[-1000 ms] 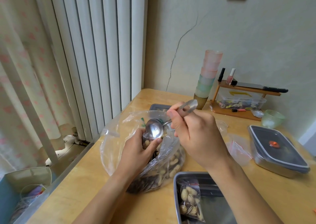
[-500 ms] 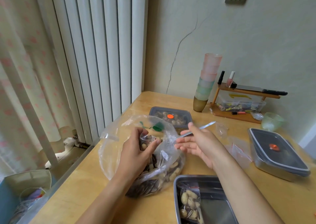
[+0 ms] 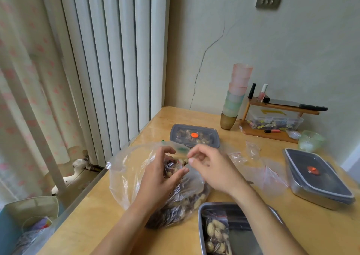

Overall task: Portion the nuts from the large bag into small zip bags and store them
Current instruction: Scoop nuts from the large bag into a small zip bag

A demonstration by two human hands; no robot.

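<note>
The large clear bag (image 3: 126, 173) of mixed nuts lies on the wooden table (image 3: 109, 215), its mouth gaping. Over it my left hand (image 3: 155, 180) grips a small zip bag (image 3: 171, 166) filled with nuts, thumb and fingers curled round it. My right hand (image 3: 212, 169) is just right of that bag's mouth, fingers curled, its fingertips pinching the bag's top edge. No spoon is in view. A filled small bag (image 3: 216, 233) lies in the open steel tray (image 3: 200, 212) at the front.
A lidded container of nuts (image 3: 194, 135) stands behind the big bag, and another lidded container (image 3: 319, 178) stands at the right. Empty zip bags (image 3: 270, 176) lie between them. Stacked cups (image 3: 236, 94), a wooden rack (image 3: 272, 132) and a green bowl (image 3: 309, 140) line the wall.
My right hand lowered the spoon from over the small bag, then lost it from view; the hand now closes in on the bag's mouth. My left hand kept its hold.
</note>
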